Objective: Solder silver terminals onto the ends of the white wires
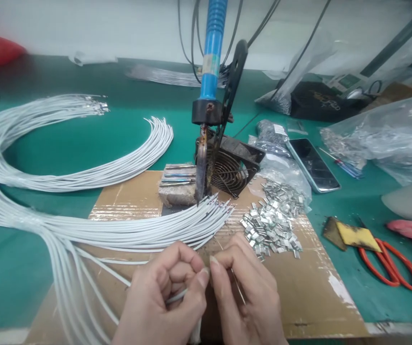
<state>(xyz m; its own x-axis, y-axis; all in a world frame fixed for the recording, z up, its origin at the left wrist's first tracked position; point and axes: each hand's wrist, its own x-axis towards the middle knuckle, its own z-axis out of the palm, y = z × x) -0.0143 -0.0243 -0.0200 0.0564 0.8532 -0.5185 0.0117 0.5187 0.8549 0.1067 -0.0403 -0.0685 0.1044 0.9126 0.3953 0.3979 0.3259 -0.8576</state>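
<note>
Gripping a slender white cable (177, 296), the left hand (162, 304) sits beside the right hand (254, 290), which holds thin pale wire (238, 287).

White cable (176, 296) in left fingers (188, 255), thin wire (239, 287) slanting through right fingers (235, 258)
</note>
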